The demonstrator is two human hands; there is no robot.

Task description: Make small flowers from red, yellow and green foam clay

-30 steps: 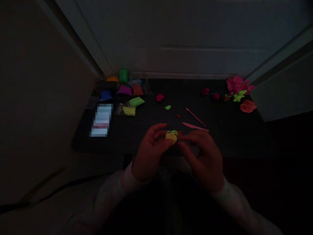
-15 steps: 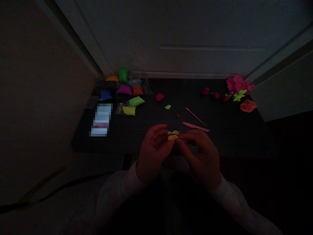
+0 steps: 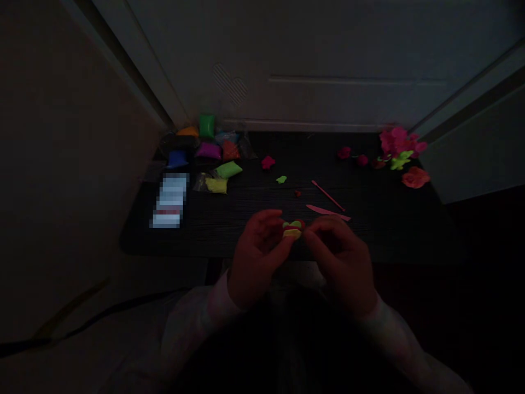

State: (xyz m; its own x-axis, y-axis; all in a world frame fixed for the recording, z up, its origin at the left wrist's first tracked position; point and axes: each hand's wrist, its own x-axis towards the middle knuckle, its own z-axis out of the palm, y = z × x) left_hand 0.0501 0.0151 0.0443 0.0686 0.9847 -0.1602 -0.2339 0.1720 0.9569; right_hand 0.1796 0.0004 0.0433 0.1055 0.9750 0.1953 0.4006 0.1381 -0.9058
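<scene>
A small modelling-clay piece (image 3: 292, 233) in yellow, green and red is pinched between the thumb and fingers of my left hand (image 3: 259, 257), above the table's front edge. Close at its right side, my right hand (image 3: 342, 262) has thumb and forefinger pressed together; whether something tiny sits between them is hidden by the dark. Just beyond my hands lie a pink plastic clay knife (image 3: 328, 213) and a thin pink modelling stick (image 3: 328, 195). A small dark red clay bit (image 3: 297, 193) and a flat light green clay scrap (image 3: 281, 179) rest farther back.
Several bags of coloured clay (image 3: 209, 151) lie at the back left, with a lit phone (image 3: 170, 201) in front of them. A pink clay star (image 3: 268, 162) sits mid-table. Clay flowers (image 3: 400, 143) and other shapes stand at the back right, before a white door (image 3: 328, 54).
My right hand has drawn slightly to the right, its fingertips coming off the clay piece. The piece has shifted a little to the right in my left hand.
</scene>
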